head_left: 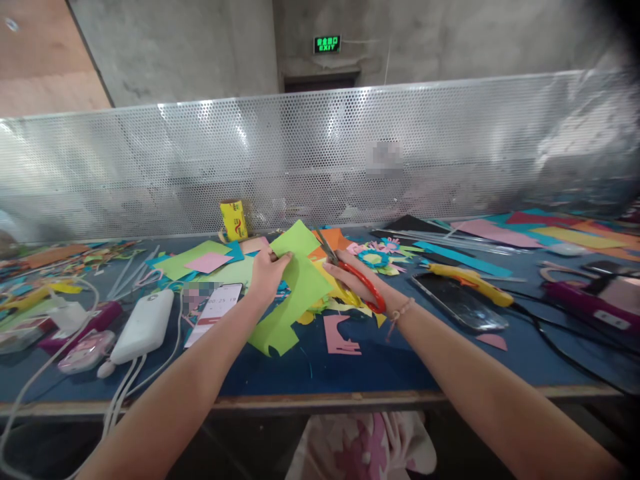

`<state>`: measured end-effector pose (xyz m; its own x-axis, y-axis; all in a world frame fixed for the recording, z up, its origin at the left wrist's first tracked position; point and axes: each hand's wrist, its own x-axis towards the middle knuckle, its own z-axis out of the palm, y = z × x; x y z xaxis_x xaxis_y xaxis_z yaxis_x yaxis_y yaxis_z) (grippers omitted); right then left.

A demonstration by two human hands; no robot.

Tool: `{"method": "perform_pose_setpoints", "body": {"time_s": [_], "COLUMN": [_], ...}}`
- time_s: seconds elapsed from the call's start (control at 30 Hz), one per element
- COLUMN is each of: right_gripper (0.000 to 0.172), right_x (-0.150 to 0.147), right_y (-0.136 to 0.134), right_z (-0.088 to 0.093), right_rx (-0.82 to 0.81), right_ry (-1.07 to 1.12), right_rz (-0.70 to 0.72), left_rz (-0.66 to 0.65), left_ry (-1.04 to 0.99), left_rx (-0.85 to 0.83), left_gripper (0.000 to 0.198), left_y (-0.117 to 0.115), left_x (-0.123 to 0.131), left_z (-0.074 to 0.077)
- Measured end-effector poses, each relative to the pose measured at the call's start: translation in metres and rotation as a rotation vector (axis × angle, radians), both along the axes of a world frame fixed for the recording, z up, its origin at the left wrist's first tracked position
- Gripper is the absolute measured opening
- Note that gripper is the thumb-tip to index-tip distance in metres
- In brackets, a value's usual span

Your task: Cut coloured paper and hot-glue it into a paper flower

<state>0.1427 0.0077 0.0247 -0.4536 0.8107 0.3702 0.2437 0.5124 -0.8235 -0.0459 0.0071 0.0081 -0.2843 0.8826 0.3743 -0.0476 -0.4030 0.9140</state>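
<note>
Near the middle of the table, my left hand (pixel 270 272) pinches a bright green sheet (pixel 301 277) by its left side. The sheet hangs tilted, and a curved notch shows along its lower end. My right hand (pixel 353 270) is closed round red-handled scissors (pixel 361 279), whose blades point up and to the left beside the sheet's right edge. Whether the blades touch the sheet I cannot tell. Below my hands lies a pink cut-out scrap (pixel 341 335). Just right of the scissors are blue and pink paper flowers (pixel 375 259).
At left lie a phone with a timer (pixel 214 313), a white power bank (pixel 143 327) and trailing cables. To the right are a dark phone (pixel 457 303), a yellow glue gun (pixel 470 283) with a black cord, and coloured sheets (pixel 500 232). A perforated metal screen (pixel 320 153) closes the back.
</note>
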Motion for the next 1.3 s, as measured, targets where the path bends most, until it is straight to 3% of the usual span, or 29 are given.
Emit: {"method": "perform_pose_setpoints", "body": {"time_s": [0.63, 0.87, 1.07, 1.3], "right_gripper": [0.036, 0.039, 0.040, 0.039], "right_x": [-0.003, -0.003, 0.002, 0.003], "right_y": [0.004, 0.009, 0.000, -0.005], "right_z": [-0.003, -0.001, 0.003, 0.003], "right_rx": [0.049, 0.160, 0.026, -0.089], "right_ry": [-0.045, -0.141, -0.066, -0.031], "right_rz": [-0.095, -0.151, -0.024, 0.002], "left_rz": [-0.069, -0.069, -0.079, -0.082], "left_ry": [-0.026, -0.020, -0.009, 0.033], "left_rx": [-0.009, -0.011, -0.020, -0.056], "left_gripper": [0.031, 0.031, 0.033, 0.027], "left_y": [0.001, 0.001, 0.002, 0.001], "left_x": [0.001, 0.000, 0.000, 0.001], "left_z": [0.000, -0.001, -0.001, -0.002]}}
